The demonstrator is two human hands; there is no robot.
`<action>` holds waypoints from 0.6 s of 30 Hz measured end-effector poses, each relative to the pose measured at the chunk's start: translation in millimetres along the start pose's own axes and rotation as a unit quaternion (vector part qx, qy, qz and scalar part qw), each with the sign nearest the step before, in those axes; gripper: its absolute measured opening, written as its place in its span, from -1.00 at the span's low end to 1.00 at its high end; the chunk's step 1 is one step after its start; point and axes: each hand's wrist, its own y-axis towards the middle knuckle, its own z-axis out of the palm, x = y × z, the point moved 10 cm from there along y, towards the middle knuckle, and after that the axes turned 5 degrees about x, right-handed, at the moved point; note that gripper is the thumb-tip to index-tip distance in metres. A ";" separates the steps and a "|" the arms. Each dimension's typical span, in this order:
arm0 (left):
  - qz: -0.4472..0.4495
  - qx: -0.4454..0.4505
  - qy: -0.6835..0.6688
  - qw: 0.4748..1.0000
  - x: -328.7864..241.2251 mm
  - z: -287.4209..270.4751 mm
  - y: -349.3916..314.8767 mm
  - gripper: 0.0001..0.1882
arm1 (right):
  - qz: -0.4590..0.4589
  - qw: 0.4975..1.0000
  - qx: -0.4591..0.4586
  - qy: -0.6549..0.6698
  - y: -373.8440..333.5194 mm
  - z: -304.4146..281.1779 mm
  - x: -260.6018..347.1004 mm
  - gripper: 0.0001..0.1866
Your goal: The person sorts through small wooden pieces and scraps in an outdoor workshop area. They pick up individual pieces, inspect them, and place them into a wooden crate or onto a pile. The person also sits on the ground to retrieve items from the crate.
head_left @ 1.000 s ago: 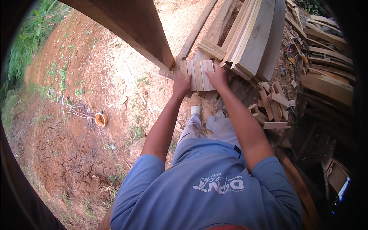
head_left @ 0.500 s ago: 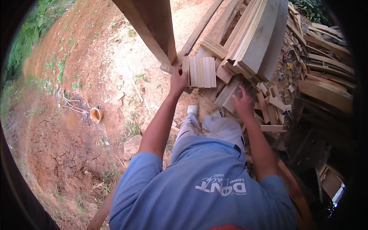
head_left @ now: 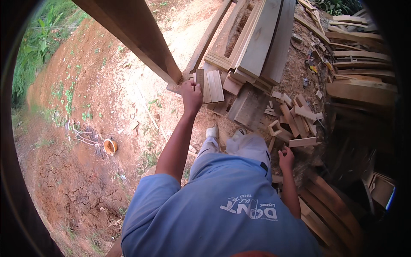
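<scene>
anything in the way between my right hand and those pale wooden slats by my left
A broad board lies on the direct line from the right hand to the pale wooden slats, but looks low enough to reach over. Nothing visible separates them from the left hand.

A thick wooden post (head_left: 137,40) slants over pale, sawdust-strewn ground (head_left: 182,38), left of a stack of long boards (head_left: 261,40). At far right, curved timber pieces (head_left: 361,90) lie piled in rough layers. To the left, an orange bucket (head_left: 106,147) sits near pale cords (head_left: 87,141) on reddish-brown earth (head_left: 64,180), as leafy foliage (head_left: 30,73) crowds the upper left edge.
</scene>
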 end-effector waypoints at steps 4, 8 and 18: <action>-0.145 -0.018 -0.038 0.989 -9.0 9.8 -9.3 -0.71 | 0.036 0.998 -0.010 0.054 -14.2 1.0 -33.1 -0.50; -0.193 -0.005 0.116 0.974 -0.7 28.7 -6.7 -0.30 | 0.057 0.997 -0.002 0.059 -21.7 11.6 -64.8 -0.50; -0.271 0.023 0.328 0.905 -30.0 70.2 -14.2 0.37 | 0.141 0.981 0.123 0.043 -55.6 81.5 -234.6 -0.69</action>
